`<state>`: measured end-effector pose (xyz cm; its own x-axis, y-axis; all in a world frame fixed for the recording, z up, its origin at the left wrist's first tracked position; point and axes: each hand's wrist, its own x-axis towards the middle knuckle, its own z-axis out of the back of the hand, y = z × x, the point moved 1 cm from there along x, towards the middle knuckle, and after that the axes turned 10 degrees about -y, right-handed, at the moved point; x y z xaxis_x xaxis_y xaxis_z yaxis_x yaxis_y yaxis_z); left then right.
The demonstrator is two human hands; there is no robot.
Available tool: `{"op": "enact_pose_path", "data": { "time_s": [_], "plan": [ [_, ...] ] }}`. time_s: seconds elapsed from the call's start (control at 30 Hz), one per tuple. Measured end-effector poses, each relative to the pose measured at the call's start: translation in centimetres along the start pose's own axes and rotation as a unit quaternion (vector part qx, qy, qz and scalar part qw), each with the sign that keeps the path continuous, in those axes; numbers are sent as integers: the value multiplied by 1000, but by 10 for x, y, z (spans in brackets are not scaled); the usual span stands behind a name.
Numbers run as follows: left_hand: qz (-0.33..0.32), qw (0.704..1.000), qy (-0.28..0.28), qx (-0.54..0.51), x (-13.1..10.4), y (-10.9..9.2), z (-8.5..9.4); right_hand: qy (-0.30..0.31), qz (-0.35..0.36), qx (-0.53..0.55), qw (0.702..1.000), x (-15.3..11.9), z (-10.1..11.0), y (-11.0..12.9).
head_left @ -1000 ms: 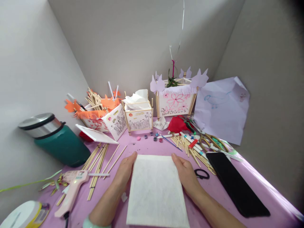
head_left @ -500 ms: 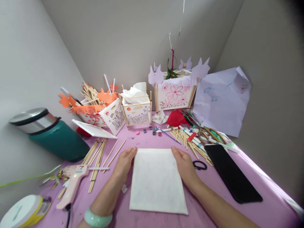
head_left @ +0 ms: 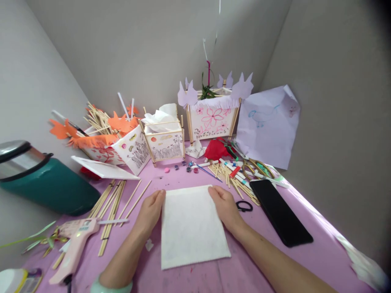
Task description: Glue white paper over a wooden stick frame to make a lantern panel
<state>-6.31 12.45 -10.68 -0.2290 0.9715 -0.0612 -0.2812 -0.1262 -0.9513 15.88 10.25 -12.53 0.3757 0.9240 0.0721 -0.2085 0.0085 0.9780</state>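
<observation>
Between my two hands is a plain white rectangular panel [head_left: 193,228], which looks like paper or cloth; its near edge tilts down to the left. My left hand [head_left: 152,209] grips its far left corner, thumb on top. The far right corner is pinched by my right hand [head_left: 225,205], also thumb up, with the fingers hidden beneath. A pink hot glue gun [head_left: 76,244] lies left of my left forearm, near bundled bamboo sticks [head_left: 113,211]. Right of my right hand are a black ring-shaped object [head_left: 244,206] and a black phone [head_left: 279,211].
Along the back stand a decorated stick-framed box [head_left: 214,122], a smaller framed box [head_left: 167,144] and an orange-trimmed container [head_left: 97,142] of sticks. A teal bottle [head_left: 51,185] leans at left. Scissors [head_left: 256,165], markers and cut sticks [head_left: 235,181] crowd the right back.
The view has swung right, so everything sits further left in the picture. The white panel has turned slightly, its right side now higher. Both hands keep their hold on it.
</observation>
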Motion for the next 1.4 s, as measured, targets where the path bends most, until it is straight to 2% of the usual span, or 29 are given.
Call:
{"op": "enact_pose_path", "data": {
  "time_s": [0.1,0.23,0.3,0.37,0.47,0.53,0.63,0.67,0.7,0.83,0.87,0.93,1.0,1.03,1.07,1.13,1.2,1.3,1.4],
  "plan": [
    [-15,999,42,12,-2,0,0,-17,12,-28,999,-3,-2,-3],
    [77,992,60,-77,0,1,3,5,58,-88,994,-2,-1,1],
    [117,984,62,-118,2,1,5,22,93,-135,986,3,7,9],
    [126,982,55,-129,5,2,7,30,129,-191,973,10,21,19],
    [57,997,36,-35,8,0,10,56,164,-261,950,17,46,32],
    [-30,995,24,87,8,-3,12,116,193,-327,918,16,57,36],
    [-127,963,7,238,7,-7,13,189,238,-460,834,8,60,34],
    [-141,953,4,269,7,-7,14,191,245,-488,816,6,59,33],
    [-150,944,5,293,7,-7,14,182,244,-503,809,5,58,31],
    [-157,918,26,362,9,-2,15,103,216,-528,815,15,56,30],
    [-154,915,19,373,9,-2,16,75,210,-531,818,18,57,31],
    [-162,911,-33,377,5,-5,16,25,210,-524,825,20,54,36],
    [-202,918,-92,330,-3,-13,12,7,239,-462,854,13,46,40],
    [-222,928,-97,282,-9,-18,8,12,263,-404,876,6,39,41],
    [-233,944,-78,219,-16,-22,3,28,287,-330,899,-3,32,42],
    [-188,980,18,69,-30,-28,-10,77,318,-202,923,-21,16,39],
    [-98,989,94,-57,-41,-30,-23,112,328,-138,928,-36,3,34],
    [21,979,126,-156,-48,-25,-33,102,323,-110,934,-46,-6,25],
    [101,964,140,-201,-47,-16,-34,78,345,-123,927,-44,-7,19]
  ]
}}
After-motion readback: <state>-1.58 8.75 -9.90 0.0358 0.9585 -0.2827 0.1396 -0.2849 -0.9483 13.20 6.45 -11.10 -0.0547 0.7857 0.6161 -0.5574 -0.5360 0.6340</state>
